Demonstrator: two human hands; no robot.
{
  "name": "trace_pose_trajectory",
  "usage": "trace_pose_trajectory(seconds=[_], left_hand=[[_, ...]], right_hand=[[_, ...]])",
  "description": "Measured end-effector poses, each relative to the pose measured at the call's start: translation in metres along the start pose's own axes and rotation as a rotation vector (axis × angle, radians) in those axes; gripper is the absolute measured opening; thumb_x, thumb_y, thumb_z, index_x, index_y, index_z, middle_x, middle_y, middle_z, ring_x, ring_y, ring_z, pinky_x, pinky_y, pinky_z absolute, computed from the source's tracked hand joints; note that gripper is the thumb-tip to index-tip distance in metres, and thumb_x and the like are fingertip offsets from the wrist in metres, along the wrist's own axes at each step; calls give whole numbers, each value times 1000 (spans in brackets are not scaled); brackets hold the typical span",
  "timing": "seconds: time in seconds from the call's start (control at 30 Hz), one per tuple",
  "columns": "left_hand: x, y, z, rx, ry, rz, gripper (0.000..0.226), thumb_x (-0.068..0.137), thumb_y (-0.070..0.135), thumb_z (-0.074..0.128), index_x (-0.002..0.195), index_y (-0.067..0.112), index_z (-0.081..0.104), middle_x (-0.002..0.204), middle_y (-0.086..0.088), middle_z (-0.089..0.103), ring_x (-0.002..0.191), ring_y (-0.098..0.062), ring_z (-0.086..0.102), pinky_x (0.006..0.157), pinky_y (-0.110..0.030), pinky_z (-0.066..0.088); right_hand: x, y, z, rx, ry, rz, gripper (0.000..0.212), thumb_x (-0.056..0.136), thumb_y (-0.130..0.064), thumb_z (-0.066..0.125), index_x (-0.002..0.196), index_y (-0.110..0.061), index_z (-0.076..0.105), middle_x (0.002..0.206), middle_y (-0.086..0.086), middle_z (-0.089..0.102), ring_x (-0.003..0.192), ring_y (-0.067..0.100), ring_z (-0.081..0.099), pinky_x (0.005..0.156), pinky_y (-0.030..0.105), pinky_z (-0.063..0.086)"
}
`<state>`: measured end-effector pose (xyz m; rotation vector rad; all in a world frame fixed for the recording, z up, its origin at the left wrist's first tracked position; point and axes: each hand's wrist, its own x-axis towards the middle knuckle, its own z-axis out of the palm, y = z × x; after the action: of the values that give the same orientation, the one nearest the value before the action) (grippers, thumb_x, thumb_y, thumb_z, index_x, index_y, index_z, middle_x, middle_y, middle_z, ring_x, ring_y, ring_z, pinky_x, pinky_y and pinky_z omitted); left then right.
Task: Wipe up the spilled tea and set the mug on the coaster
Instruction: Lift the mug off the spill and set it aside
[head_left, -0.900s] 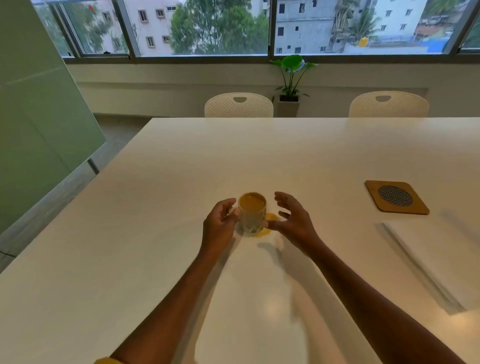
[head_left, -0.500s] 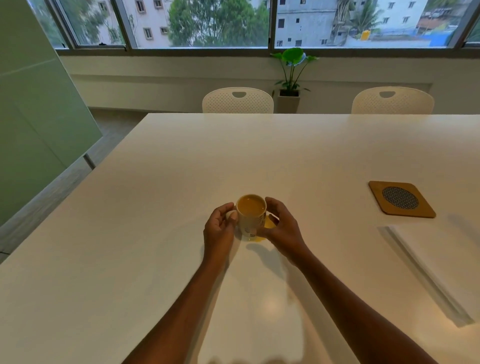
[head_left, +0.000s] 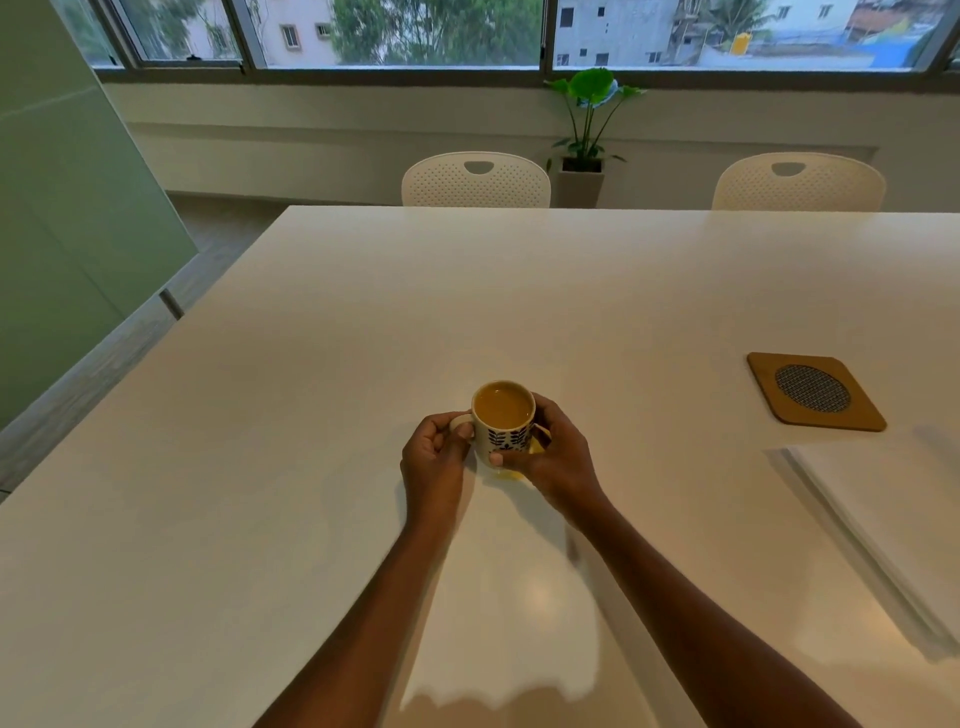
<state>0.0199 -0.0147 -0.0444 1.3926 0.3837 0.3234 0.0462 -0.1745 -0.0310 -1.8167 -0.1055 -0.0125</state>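
Both forearms reach forward over the near edge of the desk (head_left: 322, 467). Left hand (head_left: 434, 460) pinches the handle of the mug (head_left: 503, 426); right hand (head_left: 558, 457) fingers wrap its right side. Mug stands upright mid-desk, mouth up, handle pointing toward the left edge, spilled tea (head_left: 519, 470) under its base. Coaster (head_left: 814, 391) lies flat, well apart toward the right edge, bare surface between.

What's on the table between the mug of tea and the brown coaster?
Nothing. In the head view the white table is bare between the mug, held by both hands, and the coaster.
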Motion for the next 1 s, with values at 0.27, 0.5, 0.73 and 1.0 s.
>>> trace_pose_trajectory(seconds=[0.27, 0.5, 0.73, 1.0], left_hand=[[5, -2, -1, 20, 18, 3, 16, 100, 18, 78, 92, 32, 81, 101, -3, 85, 101, -29, 79, 100, -60, 65], [5, 0, 0, 36, 36, -3, 20, 100, 18, 78, 89, 34, 79, 100, -6, 85, 106, -40, 79, 97, -61, 66], [9, 12, 2, 50, 36, 19, 10, 98, 20, 79, 93, 29, 79, 99, -5, 85, 103, -36, 80, 96, -60, 67], [14, 47, 6, 56, 31, 89, 7, 100, 17, 78, 105, 13, 79, 103, -8, 84, 106, -35, 80, 99, -56, 66]], right_hand=[[4, 4, -1, -13, 14, -39, 86, 63, -16, 103, 139, -27, 65, 132, -10, 73, 119, 5, 69, 99, 30, 61], [5, 3, -2, 10, 4, -31, 85, 63, -12, 102, 138, -27, 67, 131, -10, 73, 119, 8, 70, 100, 33, 61], [12, -9, -6, 31, -6, -48, 82, 62, -8, 102, 134, -29, 68, 129, -9, 75, 118, 7, 71, 101, 33, 61], [25, -40, -16, 40, -20, -122, 83, 62, -8, 102, 134, -31, 68, 126, -11, 76, 118, 0, 70, 97, 22, 58]])
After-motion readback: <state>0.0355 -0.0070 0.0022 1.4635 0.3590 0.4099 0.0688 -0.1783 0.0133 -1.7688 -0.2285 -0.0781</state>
